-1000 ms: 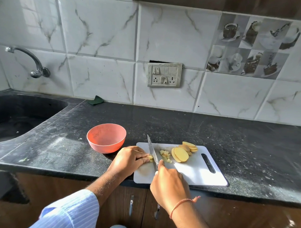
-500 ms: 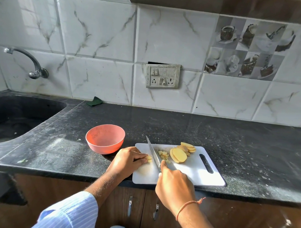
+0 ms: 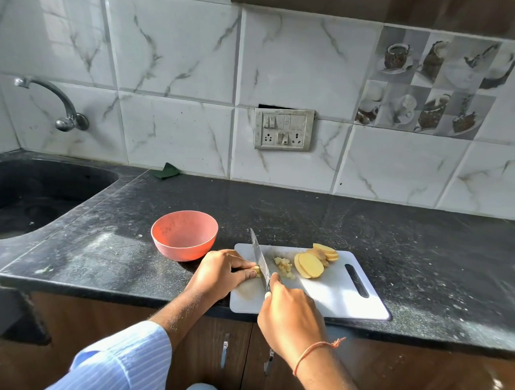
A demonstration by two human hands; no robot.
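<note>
**On the chopping board: potato dicing, mid-cut**

Right at the front edge of the black counter (image 3: 424,244) sits a white cutting board (image 3: 343,303), and that's where it's all happening. The person's left hand (image 3: 218,270) is curled knuckles-up, fingertips pinning a small potato piece (image 3: 257,271) down on the left part of the board. Their right hand (image 3: 290,315) is wrapped tight around the handle of the knife (image 3: 260,259), with one finger reaching up onto the blade. The handle's buried in the fist, so I can't really see it. The blade points away from them, with its edge right against the potato piece next to those left fingertips.

Just right of the blade there's a little pile of diced cubes (image 3: 283,267). Past that, a fan of potato slices (image 3: 310,265) lean on each other, stopping short of the board's handle slot.

Other stuff around:
- A coral-pink bowl (image 3: 184,236) sits just beside the board's far left corner, near the left hand.
- The black sink (image 3: 31,195) is off to the left, with a curved metal tap (image 3: 55,100) on the wall above it.
- A green cloth (image 3: 166,171) is tucked against the tiles, and a grey switch plate (image 3: 283,129) is on the wall.
- There's an orange thread (image 3: 315,350) on the right wrist and a striped light-blue sleeve (image 3: 122,362) on the left arm.
</note>
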